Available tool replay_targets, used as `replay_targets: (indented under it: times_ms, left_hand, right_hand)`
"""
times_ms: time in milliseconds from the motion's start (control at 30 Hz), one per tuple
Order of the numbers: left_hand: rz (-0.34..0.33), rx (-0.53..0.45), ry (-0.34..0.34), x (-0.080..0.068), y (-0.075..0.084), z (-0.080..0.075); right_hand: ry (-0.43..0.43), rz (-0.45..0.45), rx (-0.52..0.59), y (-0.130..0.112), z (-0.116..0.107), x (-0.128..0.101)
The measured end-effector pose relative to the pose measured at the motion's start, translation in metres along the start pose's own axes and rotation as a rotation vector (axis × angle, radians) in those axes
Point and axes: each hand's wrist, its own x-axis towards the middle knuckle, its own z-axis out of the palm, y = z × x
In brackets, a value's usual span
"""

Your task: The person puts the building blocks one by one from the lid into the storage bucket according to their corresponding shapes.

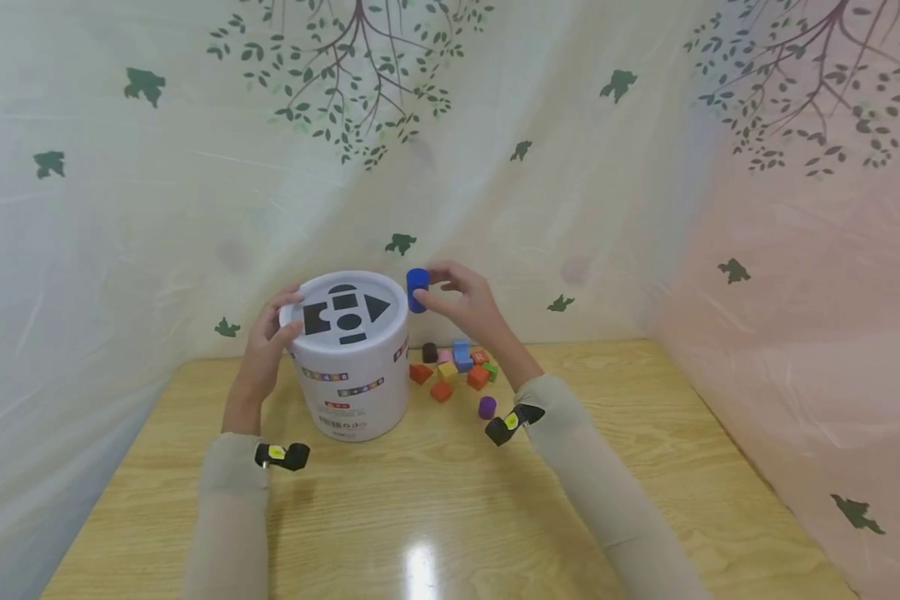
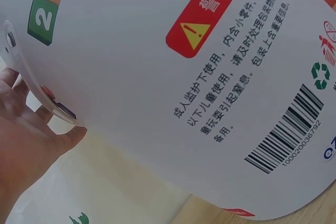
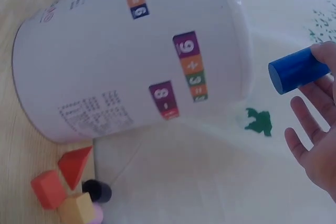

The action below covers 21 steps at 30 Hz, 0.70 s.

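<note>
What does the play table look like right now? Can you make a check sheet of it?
Surface: wooden table, light glare near the front edge.
Job's things: white tub upright, its lid showing dark shape holes; blue cylinder held above the lid's right edge.
Clutter: small coloured blocks behind and right of the tub; purple block lies apart, nearer the front.
Hands: left hand holds the tub's rim; right hand pinches the blue cylinder.
Cables: nothing seen; a small black device sits on each wrist.
Surroundings: pale curtain printed with trees and leaves, on three sides.
</note>
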Motion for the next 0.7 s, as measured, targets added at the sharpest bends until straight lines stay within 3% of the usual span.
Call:
replay_targets:
  times_ms: [433,700]
  left_hand:
    - [0.014,0.03,-0.033,0.001,0.002,-0.004]
    - [0.026,0.008,-0.024,0.001,0.001,-0.002]
  right_hand:
    - [-0.035,-0.05,0.066,-0.029,0.034,0.025]
    - [-0.096,-0.034,0.097,-0.03,0.055,0.028]
